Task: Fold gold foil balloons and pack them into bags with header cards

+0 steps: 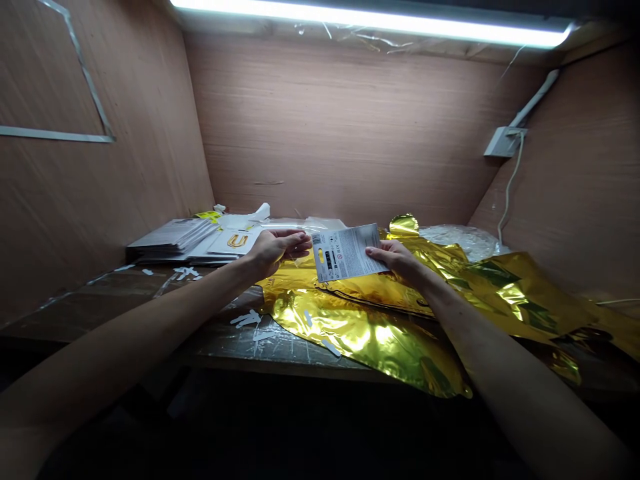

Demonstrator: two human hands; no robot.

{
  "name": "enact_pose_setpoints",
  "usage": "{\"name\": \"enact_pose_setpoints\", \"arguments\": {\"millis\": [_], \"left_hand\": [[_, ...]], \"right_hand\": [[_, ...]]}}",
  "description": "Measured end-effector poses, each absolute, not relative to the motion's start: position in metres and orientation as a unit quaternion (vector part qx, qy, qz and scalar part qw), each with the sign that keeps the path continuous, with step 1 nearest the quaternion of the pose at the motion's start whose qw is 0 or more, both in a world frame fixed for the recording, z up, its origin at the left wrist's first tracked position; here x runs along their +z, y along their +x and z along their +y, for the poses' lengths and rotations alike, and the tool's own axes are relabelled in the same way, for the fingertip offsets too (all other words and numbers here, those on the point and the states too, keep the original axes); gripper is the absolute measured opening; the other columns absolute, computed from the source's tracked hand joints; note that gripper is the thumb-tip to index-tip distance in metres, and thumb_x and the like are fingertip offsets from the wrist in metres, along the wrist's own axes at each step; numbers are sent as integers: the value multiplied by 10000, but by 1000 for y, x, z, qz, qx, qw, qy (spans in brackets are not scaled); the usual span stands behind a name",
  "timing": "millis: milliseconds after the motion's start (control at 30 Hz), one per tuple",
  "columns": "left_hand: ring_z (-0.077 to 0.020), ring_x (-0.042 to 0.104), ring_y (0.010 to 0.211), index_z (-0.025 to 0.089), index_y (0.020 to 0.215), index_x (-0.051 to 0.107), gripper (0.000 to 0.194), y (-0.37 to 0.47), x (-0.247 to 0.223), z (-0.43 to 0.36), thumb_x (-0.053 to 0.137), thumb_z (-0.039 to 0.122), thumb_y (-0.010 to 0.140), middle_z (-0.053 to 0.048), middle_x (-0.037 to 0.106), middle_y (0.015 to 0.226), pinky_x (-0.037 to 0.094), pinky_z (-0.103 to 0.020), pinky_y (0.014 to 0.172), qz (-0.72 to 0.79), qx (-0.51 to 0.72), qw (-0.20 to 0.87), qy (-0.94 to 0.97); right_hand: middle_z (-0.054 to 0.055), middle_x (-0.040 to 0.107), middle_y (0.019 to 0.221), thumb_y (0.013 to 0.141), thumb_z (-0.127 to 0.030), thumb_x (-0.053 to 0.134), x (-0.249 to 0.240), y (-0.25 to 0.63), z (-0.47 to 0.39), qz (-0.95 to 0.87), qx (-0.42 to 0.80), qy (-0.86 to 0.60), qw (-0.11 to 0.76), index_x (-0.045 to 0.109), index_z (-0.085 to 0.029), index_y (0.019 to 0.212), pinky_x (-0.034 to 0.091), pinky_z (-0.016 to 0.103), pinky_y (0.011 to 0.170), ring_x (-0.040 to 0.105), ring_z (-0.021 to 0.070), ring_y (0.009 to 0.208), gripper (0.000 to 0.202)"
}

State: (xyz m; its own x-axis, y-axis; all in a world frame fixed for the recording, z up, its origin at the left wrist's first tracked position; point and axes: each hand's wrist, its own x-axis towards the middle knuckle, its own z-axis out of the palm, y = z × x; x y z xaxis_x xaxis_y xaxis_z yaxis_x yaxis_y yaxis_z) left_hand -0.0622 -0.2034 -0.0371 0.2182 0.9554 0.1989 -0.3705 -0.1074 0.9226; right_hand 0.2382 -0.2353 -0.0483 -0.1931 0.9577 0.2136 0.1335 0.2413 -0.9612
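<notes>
In the right hand (400, 259), the printed header card (353, 252) is gripped at its right-hand end, thumb pressed flat on the face and the fingers tucked behind. The card is held up above the gold foil, its text side turned to the camera, with the printed lines tilted and too small to be read. Its long axis runs roughly from left to right, the right end a touch higher, and the slotted hang hole is carried at the left end.

And that left end is where the left hand (280, 252) is found: just beside the edge, fingers curled in and thumb brought up to them. Whether anything thin is pinched there cannot be told. So the card is framed between two hands, the right clasped on it, the left nearer to the hang hole.

Under them, a gold foil balloon (370, 340) is spread flat, its lower edge draped over the front of the bench (210, 340). More crumpled gold foil (520, 293) is heaped to the right, with clear plastic film (453, 240) behind. White paper strips (247, 319) are scattered to the left, and beyond the left forearm a stack of white cards (175, 237) is seen, beside a card marked with a gold U (237, 241).
</notes>
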Motion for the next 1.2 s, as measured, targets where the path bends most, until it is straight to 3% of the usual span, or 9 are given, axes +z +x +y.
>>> {"name": "enact_pose_setpoints", "arguments": {"millis": [133, 333, 700, 800, 933, 1100, 1200], "left_hand": [[-232, 759, 807, 88, 911, 776, 54, -61, -38, -202, 737, 89, 874, -152, 784, 956, 609, -425, 866, 276, 534, 612, 514], [-254, 764, 912, 90, 943, 768, 126, -58, -41, -204, 644, 112, 941, -170, 783, 1035, 609, -390, 867, 262, 516, 652, 491], [-268, 751, 1008, 88, 1023, 733, 258, -51, -45, -210, 490, 175, 1034, -196, 746, 1188, 630, -392, 852, 227, 504, 691, 466], [-241, 761, 940, 76, 1025, 743, 144, -49, -49, -210, 620, 94, 953, -178, 772, 1088, 630, -379, 868, 236, 519, 674, 469], [-211, 759, 833, 44, 1034, 752, 257, -46, -51, -210, 752, -24, 786, -152, 784, 970, 637, -352, 825, 267, 553, 636, 468], [-191, 753, 790, 36, 1038, 756, 309, -45, -50, -213, 798, -15, 735, -152, 785, 960, 629, -320, 779, 288, 575, 603, 473], [-206, 760, 841, 43, 1071, 757, 393, -46, -49, -216, 856, 33, 691, -157, 786, 997, 622, -340, 840, 259, 560, 605, 504]], "right_hand": [[-15, 552, 625, 731, -506, 822, -58, 234, -229, -634, 446, -407, 483, 622, -165, 773, 365, 234, 445, 450, 97, 499, 398], [-51, 460, 539, 771, -573, 770, -63, 228, -222, -642, 381, -417, 518, 565, -203, 735, 266, 240, 363, 346, 88, 416, 425], [-47, 470, 562, 809, -582, 736, -61, 220, -224, -645, 316, -411, 561, 542, -223, 758, 323, 242, 355, 381, 93, 421, 411], [-47, 483, 576, 822, -555, 742, -61, 217, -226, -647, 305, -412, 565, 548, -214, 773, 362, 226, 351, 416, 89, 423, 395], [-44, 516, 553, 855, -495, 732, -59, 212, -232, -628, 361, -405, 559, 534, -208, 789, 372, 217, 316, 448, 91, 379, 355], [84, 706, 738, 885, -345, 716, -54, 203, -242, -583, 493, -377, 524, 608, -129, 1000, 519, 225, 400, 692, 179, 549, 267], [123, 738, 825, 845, -245, 760, -53, 200, -244, -570, 508, -366, 532, 628, -93, 1031, 546, 214, 415, 710, 176, 562, 274]]}}
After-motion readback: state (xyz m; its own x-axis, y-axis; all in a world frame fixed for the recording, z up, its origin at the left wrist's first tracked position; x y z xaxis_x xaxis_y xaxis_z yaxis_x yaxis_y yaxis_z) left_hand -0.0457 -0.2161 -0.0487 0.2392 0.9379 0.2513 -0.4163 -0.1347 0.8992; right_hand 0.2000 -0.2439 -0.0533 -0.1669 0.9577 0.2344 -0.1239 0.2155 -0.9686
